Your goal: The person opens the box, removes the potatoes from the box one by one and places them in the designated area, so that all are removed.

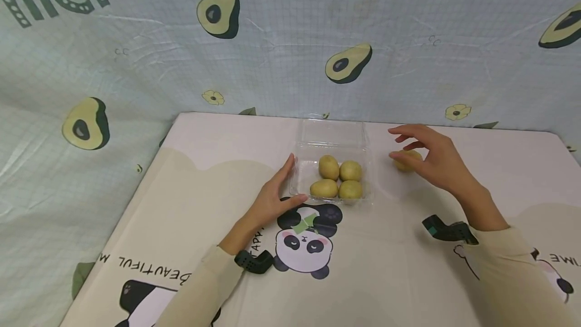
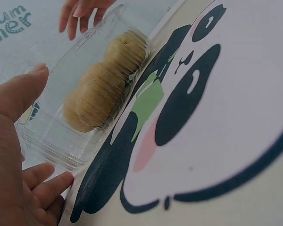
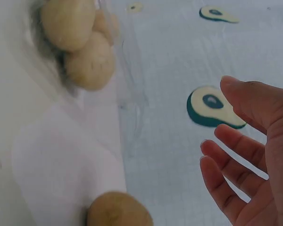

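In the head view a clear plastic container [image 1: 301, 173] stands with its lid raised at the back and four yellowish, potato-like items [image 1: 329, 167] inside. My left hand [image 1: 271, 200] rests against its left side, fingers extended, thumb at the front corner. In the left wrist view this hand [image 2: 7, 150] spreads around the container's end [image 2: 52, 127]. My right hand [image 1: 437, 158], fingers loosely bent and apart, hovers by one loose potato-like item [image 1: 401, 167] right of the container. The right wrist view shows the hand [image 3: 273, 127] holding nothing, separated from that item [image 3: 119, 211].
Beneath everything lies a pale cloth [image 1: 372, 276] printed with pandas and lettering. A hanging sheet [image 1: 281, 29] with avocado prints rises behind the table's back edge and along its left side.
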Motion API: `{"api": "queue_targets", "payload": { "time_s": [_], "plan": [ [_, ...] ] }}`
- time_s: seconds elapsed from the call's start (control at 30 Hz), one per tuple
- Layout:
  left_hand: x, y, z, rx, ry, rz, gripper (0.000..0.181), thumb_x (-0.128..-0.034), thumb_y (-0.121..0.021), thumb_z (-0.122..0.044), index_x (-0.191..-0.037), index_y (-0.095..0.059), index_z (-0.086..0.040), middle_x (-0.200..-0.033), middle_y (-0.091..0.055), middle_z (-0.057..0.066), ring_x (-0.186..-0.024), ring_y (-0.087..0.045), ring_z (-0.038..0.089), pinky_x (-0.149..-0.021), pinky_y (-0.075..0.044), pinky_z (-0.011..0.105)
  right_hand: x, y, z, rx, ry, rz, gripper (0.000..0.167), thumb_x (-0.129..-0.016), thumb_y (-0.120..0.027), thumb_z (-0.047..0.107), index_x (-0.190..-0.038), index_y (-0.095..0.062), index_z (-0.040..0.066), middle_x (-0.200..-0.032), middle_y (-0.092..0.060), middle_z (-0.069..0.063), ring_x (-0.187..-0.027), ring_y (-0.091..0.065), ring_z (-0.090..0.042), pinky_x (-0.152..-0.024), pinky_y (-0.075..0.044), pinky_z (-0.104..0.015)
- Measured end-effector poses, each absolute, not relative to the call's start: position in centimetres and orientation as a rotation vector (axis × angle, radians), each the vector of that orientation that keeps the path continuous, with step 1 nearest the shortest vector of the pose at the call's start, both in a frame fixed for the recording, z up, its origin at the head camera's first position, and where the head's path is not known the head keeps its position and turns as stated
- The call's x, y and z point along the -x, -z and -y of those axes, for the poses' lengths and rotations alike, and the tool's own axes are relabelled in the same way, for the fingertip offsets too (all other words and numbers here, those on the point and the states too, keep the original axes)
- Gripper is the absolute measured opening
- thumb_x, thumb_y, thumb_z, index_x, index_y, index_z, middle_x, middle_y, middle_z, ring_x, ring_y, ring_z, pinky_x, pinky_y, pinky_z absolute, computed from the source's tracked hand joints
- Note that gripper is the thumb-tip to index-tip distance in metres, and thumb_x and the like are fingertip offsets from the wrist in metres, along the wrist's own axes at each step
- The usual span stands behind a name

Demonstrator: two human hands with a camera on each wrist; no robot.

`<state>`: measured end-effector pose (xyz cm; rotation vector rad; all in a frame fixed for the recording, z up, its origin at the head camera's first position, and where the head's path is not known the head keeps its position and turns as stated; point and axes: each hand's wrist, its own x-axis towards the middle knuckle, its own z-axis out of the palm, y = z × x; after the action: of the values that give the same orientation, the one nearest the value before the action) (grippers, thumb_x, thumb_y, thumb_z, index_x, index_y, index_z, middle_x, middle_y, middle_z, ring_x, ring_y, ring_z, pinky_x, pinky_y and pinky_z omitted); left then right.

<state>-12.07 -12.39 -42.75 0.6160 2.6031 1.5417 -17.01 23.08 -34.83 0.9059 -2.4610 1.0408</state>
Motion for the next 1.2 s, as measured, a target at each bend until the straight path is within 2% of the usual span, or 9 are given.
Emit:
{"api": "queue_targets", "payload": {
  "time_s": [0.13,0.4,0.57,0.73,1.2],
  "plan": [
    [12.1,42.7,12.5,-0.613,-1.543,-2.599,0.104,-0.0786,-0.058,-0.071,-0.155,-0.011,-0.018,-0.158,-0.015,-0.003,-0.141,-0.024,0.021,-0.113,-0.019,0.045,16.8,34.6,-21.6,-0.914,-1.064,2.481,0.055,-0.073,-0.079,-0.004,-0.124,-0.062,0.009,-0.116,-0.062,0.001,-0.092,-0.057,0.000,-0.078,-0.049,-0.014],
    [12.0,42.8,12.6,-0.626,-1.561,-2.591,0.104,-0.0791,-0.059,-0.070,-0.155,-0.012,-0.017,-0.158,-0.015,-0.002,-0.141,-0.024,0.022,-0.113,-0.019,0.045,16.3,35.2,-17.8,-1.010,-1.098,2.496,0.052,-0.077,-0.079,0.003,-0.125,-0.061,0.010,-0.118,-0.061,-0.003,-0.095,-0.061,-0.016,-0.078,-0.053,-0.024],
    [12.0,42.7,12.6,-0.624,-1.563,-2.593,0.104,-0.0786,-0.058,-0.071,-0.155,-0.011,-0.018,-0.158,-0.015,-0.002,-0.141,-0.025,0.022,-0.113,-0.020,0.045,16.0,36.0,-15.6,-1.036,-1.183,2.489,0.048,-0.079,-0.078,0.007,-0.124,-0.061,0.010,-0.118,-0.061,-0.004,-0.096,-0.063,-0.019,-0.077,-0.055,-0.032],
    [12.1,42.8,12.5,-0.628,-1.575,-2.584,0.103,-0.0799,-0.060,-0.068,-0.155,-0.011,-0.017,-0.158,-0.016,-0.002,-0.141,-0.026,0.022,-0.113,-0.020,0.045,15.9,36.9,-14.3,-1.067,-1.214,2.482,0.047,-0.078,-0.079,0.006,-0.122,-0.062,0.009,-0.118,-0.061,-0.005,-0.095,-0.063,-0.024,-0.077,-0.055,-0.031],
    [12.1,42.8,12.4,-0.632,-1.567,-2.587,0.101,-0.0806,-0.060,-0.067,-0.155,-0.011,-0.018,-0.158,-0.016,-0.002,-0.141,-0.026,0.022,-0.113,-0.020,0.044,16.2,38.0,-13.3,-1.003,-0.930,2.675,0.042,-0.084,-0.076,0.020,-0.122,-0.062,0.008,-0.119,-0.058,-0.008,-0.094,-0.061,-0.022,-0.080,-0.053,-0.038]
  ]
}}
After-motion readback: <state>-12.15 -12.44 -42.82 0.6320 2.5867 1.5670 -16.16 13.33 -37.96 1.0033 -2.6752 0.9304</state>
